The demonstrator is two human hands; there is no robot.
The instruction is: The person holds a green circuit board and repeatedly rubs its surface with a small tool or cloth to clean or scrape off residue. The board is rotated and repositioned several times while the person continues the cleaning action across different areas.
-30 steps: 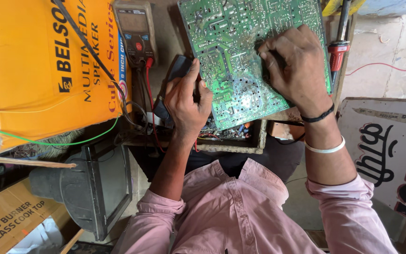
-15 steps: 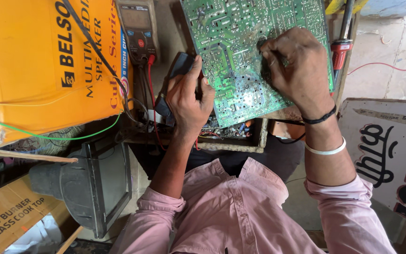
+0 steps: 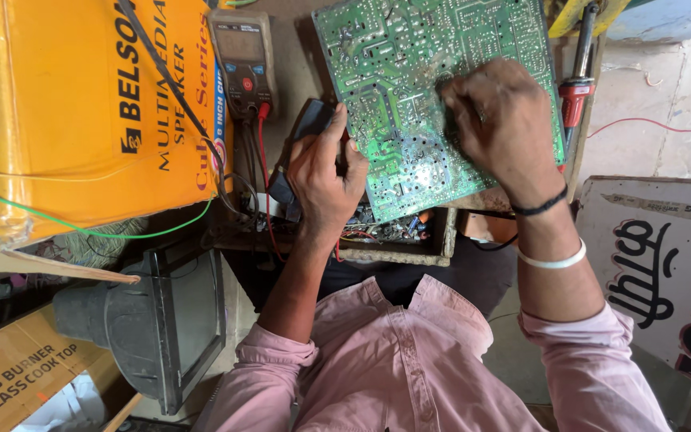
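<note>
The left hand (image 3: 325,172) grips the green circuit board's (image 3: 409,72) lower left edge; the right hand (image 3: 501,120) presses curled fingers on it, fingertips hidden; the board's top is cut off.

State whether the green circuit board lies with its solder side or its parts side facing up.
Solder side up: the circuit board shows only shiny solder dots and tracks under the right hand.

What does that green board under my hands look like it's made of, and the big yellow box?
Circuit board: likely rigid fibreglass laminate, glossy green coating, dotted with shiny metal solder points. Yellow box: seemingly printed cardboard with a slight sheen, creased and dented at its lower edge.
</note>
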